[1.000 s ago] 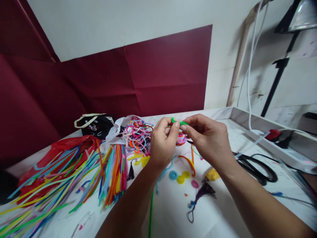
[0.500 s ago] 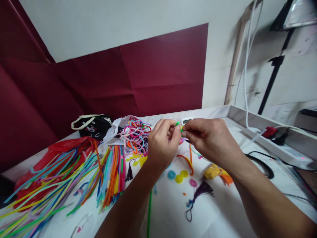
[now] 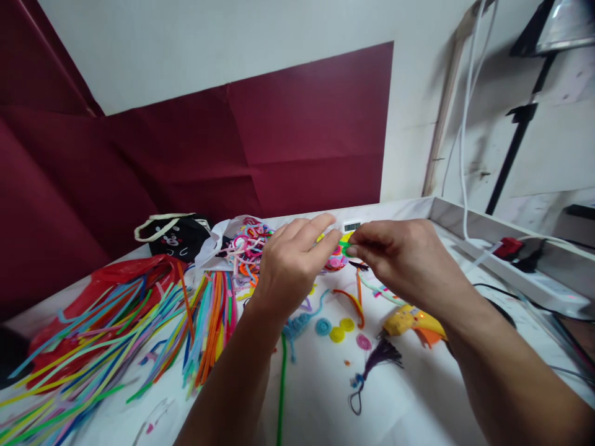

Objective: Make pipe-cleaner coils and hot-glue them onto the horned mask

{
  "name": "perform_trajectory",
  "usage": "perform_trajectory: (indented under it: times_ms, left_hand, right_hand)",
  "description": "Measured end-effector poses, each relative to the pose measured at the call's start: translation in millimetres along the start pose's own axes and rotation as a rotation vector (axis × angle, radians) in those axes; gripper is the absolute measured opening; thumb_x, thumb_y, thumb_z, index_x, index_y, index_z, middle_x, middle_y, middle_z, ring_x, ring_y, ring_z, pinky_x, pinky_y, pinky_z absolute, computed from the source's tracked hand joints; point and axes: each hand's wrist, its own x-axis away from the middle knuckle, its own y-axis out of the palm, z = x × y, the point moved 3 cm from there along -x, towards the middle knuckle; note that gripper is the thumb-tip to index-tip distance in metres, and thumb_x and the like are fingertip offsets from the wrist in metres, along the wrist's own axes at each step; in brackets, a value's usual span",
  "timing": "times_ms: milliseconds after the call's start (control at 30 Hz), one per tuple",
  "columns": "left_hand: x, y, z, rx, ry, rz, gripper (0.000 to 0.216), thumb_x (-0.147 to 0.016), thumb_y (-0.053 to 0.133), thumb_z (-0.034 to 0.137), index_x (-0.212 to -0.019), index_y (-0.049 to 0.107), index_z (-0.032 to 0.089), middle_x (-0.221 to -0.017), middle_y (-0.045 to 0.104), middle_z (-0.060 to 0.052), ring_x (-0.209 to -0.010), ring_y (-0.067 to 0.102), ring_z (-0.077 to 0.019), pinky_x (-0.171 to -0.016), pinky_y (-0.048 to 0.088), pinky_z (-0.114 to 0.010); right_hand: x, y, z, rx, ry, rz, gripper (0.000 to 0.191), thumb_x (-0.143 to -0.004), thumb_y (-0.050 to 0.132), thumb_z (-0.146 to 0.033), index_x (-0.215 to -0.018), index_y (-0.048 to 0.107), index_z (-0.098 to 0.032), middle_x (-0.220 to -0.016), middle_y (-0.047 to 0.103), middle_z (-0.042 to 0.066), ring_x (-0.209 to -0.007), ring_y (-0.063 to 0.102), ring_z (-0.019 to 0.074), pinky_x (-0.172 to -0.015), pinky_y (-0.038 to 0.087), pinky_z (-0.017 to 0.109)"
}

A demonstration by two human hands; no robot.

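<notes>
Between its thumb and fingertips my right hand point(image 3: 400, 257) pinches a small green piece of pipe cleaner point(image 3: 344, 245). My left hand point(image 3: 292, 263) hovers just to the left with its fingers stretched out and apart, and I see nothing held in it. A long green pipe cleaner point(image 3: 281, 396) runs toward me from beneath my left wrist. On the table below lie a blue coil point(image 3: 323, 326), yellow coils point(image 3: 346, 324), a pink coil point(image 3: 363, 341) and a light blue fuzzy shape point(image 3: 297, 325), partly covered by my left hand.
Many loose pipe cleaners point(image 3: 216, 328) spread across the left, some on a red plastic bag point(image 3: 106, 272). Behind them stand a black bag point(image 3: 176, 238) and a tangled pile point(image 3: 246, 248). A dark tassel point(image 3: 383, 353), yellow figure point(image 3: 409, 319) and power strip point(image 3: 543, 285) lie rightward.
My left hand has let go of the green piece, moved slightly left and straightened its fingers. My right hand keeps its pinch, shifting slightly right.
</notes>
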Motion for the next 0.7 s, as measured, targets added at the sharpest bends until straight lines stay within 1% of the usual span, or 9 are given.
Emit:
perform_trajectory:
  times_ms: [100, 200, 300, 433, 500, 567, 700]
  left_hand:
    - [0, -1, 1, -0.043, 0.030, 0.011, 0.014, -0.090, 0.058, 0.014, -0.098, 0.069, 0.014, -0.104, 0.073, -0.009, -0.087, 0.065, -0.0210, -0.077, 0.050, -0.032]
    - [0, -1, 2, -0.045, 0.014, 0.014, 0.013, -0.091, 0.056, 0.015, -0.095, 0.068, 0.015, -0.095, 0.072, -0.007, -0.084, 0.063, -0.0193, -0.075, 0.048, -0.031]
    - [0, -1, 5, -0.025, -0.050, 0.011, 0.014, -0.092, 0.054, 0.017, -0.090, 0.068, 0.016, -0.085, 0.070, -0.006, -0.079, 0.061, -0.0172, -0.072, 0.046, -0.029]
    - [-2, -2, 11, -0.004, -0.162, 0.051, 0.015, -0.091, 0.056, 0.017, -0.081, 0.068, 0.017, -0.075, 0.067, -0.003, -0.071, 0.059, -0.0142, -0.067, 0.044, -0.026]
    - [-3, -3, 14, 0.020, -0.212, 0.085, 0.015, -0.090, 0.056, 0.016, -0.082, 0.069, 0.016, -0.074, 0.066, -0.003, -0.068, 0.060, -0.0132, -0.065, 0.044, -0.025]
    - [-3, -5, 15, 0.056, -0.258, 0.117, 0.014, -0.089, 0.056, 0.015, -0.086, 0.070, 0.015, -0.074, 0.067, -0.003, -0.068, 0.060, -0.0124, -0.065, 0.045, -0.023]
    - [-4, -7, 18, 0.098, -0.323, 0.174, 0.016, -0.087, 0.057, 0.011, -0.089, 0.072, 0.014, -0.072, 0.068, -0.002, -0.065, 0.060, -0.0114, -0.063, 0.045, -0.023]
  right_hand:
    - [1, -1, 0, -0.031, 0.004, 0.006, 0.016, -0.073, 0.063, -0.002, -0.068, 0.069, -0.016, -0.054, 0.058, -0.004, -0.048, 0.044, 0.0072, -0.052, 0.032, 0.021]
    - [1, -2, 1, -0.076, 0.026, 0.032, 0.014, -0.073, 0.066, -0.005, -0.066, 0.068, -0.017, -0.052, 0.055, -0.005, -0.048, 0.043, 0.0070, -0.052, 0.033, 0.022]
    - [2, -2, 0, -0.128, 0.064, 0.066, 0.012, -0.075, 0.067, -0.008, -0.067, 0.069, -0.017, -0.051, 0.054, -0.006, -0.048, 0.042, 0.0076, -0.051, 0.033, 0.022]
    - [3, -1, -1, -0.216, 0.119, 0.156, 0.010, -0.078, 0.069, -0.014, -0.069, 0.070, -0.017, -0.056, 0.060, -0.004, -0.051, 0.048, 0.0092, -0.051, 0.036, 0.023]
    - [3, 0, -3, -0.263, 0.129, 0.213, 0.009, -0.078, 0.070, -0.016, -0.070, 0.070, -0.018, -0.060, 0.064, -0.002, -0.054, 0.053, 0.0103, -0.054, 0.039, 0.023]
    - [4, 2, -5, -0.304, 0.131, 0.253, 0.007, -0.079, 0.070, -0.017, -0.071, 0.071, -0.018, -0.065, 0.068, -0.001, -0.057, 0.058, 0.0114, -0.055, 0.041, 0.023]
    - [6, 7, -8, -0.328, 0.130, 0.322, 0.006, -0.078, 0.070, -0.017, -0.073, 0.072, -0.019, -0.064, 0.068, -0.001, -0.055, 0.059, 0.0120, -0.054, 0.045, 0.024]
